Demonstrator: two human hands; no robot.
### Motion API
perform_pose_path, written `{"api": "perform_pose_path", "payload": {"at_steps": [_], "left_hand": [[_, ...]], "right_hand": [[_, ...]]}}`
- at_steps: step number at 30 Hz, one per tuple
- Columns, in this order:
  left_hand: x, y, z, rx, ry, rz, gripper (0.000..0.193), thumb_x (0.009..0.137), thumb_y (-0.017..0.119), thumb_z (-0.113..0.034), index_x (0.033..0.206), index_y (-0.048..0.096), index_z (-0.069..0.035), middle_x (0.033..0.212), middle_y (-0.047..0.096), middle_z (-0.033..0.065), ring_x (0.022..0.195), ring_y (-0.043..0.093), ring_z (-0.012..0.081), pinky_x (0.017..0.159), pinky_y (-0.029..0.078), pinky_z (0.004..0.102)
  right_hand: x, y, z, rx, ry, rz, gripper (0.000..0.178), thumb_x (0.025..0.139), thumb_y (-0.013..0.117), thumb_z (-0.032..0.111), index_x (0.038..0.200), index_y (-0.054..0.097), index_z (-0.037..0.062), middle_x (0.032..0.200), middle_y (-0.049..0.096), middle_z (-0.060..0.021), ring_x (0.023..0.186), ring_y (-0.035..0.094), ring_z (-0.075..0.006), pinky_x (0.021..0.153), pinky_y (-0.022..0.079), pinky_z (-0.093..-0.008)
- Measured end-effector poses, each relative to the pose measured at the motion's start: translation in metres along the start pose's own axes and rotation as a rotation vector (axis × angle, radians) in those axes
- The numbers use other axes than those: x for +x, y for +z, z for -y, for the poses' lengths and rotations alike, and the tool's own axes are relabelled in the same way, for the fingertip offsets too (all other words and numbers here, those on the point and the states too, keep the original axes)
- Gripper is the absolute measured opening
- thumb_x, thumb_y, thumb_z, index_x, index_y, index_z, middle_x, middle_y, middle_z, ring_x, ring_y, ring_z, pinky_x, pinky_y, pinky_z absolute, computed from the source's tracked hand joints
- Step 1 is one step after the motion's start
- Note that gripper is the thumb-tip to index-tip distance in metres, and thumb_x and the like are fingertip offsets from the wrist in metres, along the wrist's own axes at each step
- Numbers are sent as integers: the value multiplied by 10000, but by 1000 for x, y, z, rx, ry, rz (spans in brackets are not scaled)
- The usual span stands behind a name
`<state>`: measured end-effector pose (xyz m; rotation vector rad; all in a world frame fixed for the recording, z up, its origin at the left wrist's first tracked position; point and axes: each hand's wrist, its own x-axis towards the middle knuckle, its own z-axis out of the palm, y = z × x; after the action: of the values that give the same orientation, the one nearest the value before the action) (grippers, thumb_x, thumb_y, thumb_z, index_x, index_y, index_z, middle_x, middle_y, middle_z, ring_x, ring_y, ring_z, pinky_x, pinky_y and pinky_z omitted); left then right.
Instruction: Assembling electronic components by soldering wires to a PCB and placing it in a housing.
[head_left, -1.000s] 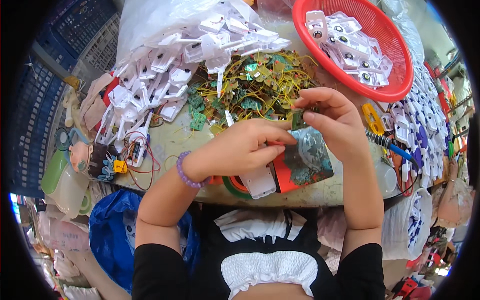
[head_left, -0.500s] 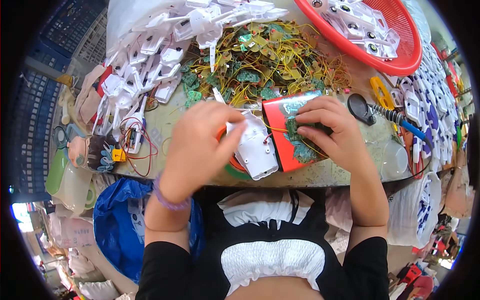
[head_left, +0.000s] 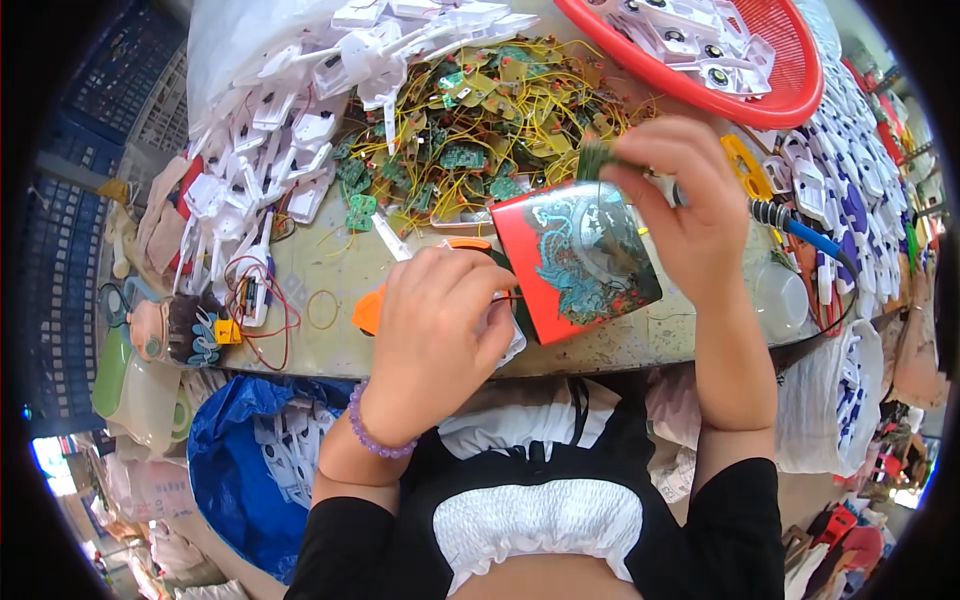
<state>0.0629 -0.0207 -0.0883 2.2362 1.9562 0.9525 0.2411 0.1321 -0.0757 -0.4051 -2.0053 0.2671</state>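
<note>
My left hand [head_left: 440, 325] is closed over a white plastic casing [head_left: 516, 345], which it mostly covers. The fingertips pinch together beside a short wire [head_left: 512, 297], and what lies between them is hidden. Raised above the far right corner of a red and black box [head_left: 525, 262], my right hand [head_left: 690, 205] grips a small green circuit board [head_left: 596, 160] between thumb and fingers; motion blurs it. Orange round pieces [head_left: 368, 311] show beside and behind the left hand.
A heap of circuit boards with yellow wires [head_left: 480, 120] covers the table's far middle. White casings [head_left: 265, 150] pile up at left. A red basket [head_left: 800, 100] stands far right, near a soldering iron [head_left: 815, 247] and a clear cup [head_left: 782, 300]. A blue bag [head_left: 225, 470] hangs below.
My right hand has lifted the circuit board up and away from the box top. My left hand has come down over the white casing, its fingers drawn together. The whole view has shifted slightly.
</note>
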Motion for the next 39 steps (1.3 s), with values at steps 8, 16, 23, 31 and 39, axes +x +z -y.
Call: {"api": "perform_pose_path", "payload": {"at_steps": [8, 16, 23, 31, 39], "left_hand": [[34, -6, 11, -401, 298, 89, 164, 770, 660, -53, 931, 687, -74, 1063, 658, 121, 878, 614, 293, 755, 475, 376], [39, -15, 25, -538, 202, 238, 157, 747, 703, -68, 902, 683, -53, 874, 619, 97, 758, 578, 225, 665, 444, 335], [41, -3, -5, -311, -93, -215, 312, 659, 798, -198, 855, 617, -36, 753, 565, 98, 687, 574, 256, 599, 470, 344], [37, -27, 11, -489, 117, -196, 654, 635, 812, -263, 1179, 542, -24, 1185, 562, 163, 1113, 532, 338, 969, 404, 418], [39, -5, 20, -415, 49, 17, 394, 699, 699, -150, 1073, 662, -32, 870, 666, 143, 787, 628, 312, 882, 436, 428]], "right_hand": [[9, 4, 21, 315, 49, -9, 310, 673, 801, -5, 953, 671, 27, 898, 662, -100, 828, 641, -227, 707, 512, -303], [-13, 6, 6, 403, 193, 77, 294, 687, 794, -12, 946, 661, 24, 923, 658, -96, 873, 632, -212, 765, 490, -305], [-14, 11, 24, 680, 435, 9, 264, 723, 795, 3, 939, 642, -3, 940, 640, -60, 891, 598, -130, 807, 459, -266], [-17, 10, 26, 627, 488, 1, 277, 722, 802, 14, 950, 645, 4, 934, 646, -50, 880, 594, -113, 795, 467, -252], [-17, 9, 35, 854, 640, -8, 282, 728, 801, 18, 960, 641, 21, 946, 650, -49, 897, 598, -108, 800, 473, -260]]}}
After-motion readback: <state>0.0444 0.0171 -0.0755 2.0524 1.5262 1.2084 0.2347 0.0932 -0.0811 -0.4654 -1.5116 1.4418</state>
